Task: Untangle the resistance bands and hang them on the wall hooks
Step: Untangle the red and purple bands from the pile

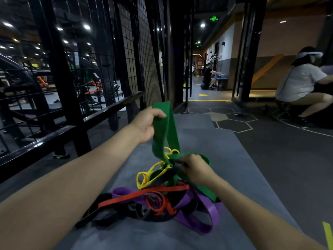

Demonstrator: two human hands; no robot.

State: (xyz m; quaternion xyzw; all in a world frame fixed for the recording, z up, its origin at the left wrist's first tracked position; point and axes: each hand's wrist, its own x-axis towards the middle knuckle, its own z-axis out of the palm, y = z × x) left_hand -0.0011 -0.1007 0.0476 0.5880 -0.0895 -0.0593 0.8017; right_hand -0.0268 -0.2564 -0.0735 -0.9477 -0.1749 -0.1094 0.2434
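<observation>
A tangled heap of resistance bands lies on a grey mat (225, 152) in front of me. My left hand (146, 123) grips the wide green band (166, 130) and holds its loop up above the heap. Lower down, my right hand (194, 168) pinches a black band (162, 179) where it crosses the green one. A thin yellow band (146, 175) winds around that knot. Below lie a red band (144, 193), a purple band (203, 210) and more black bands (100, 213). No wall hooks can be made out.
A black metal railing and wire-mesh fence (100, 73) run along my left. Dark gym floor with hexagon markings (234, 123) lies to the right of the mat. A person in a white shirt (299, 83) crouches at the far right; other people (209, 76) sit down the corridor.
</observation>
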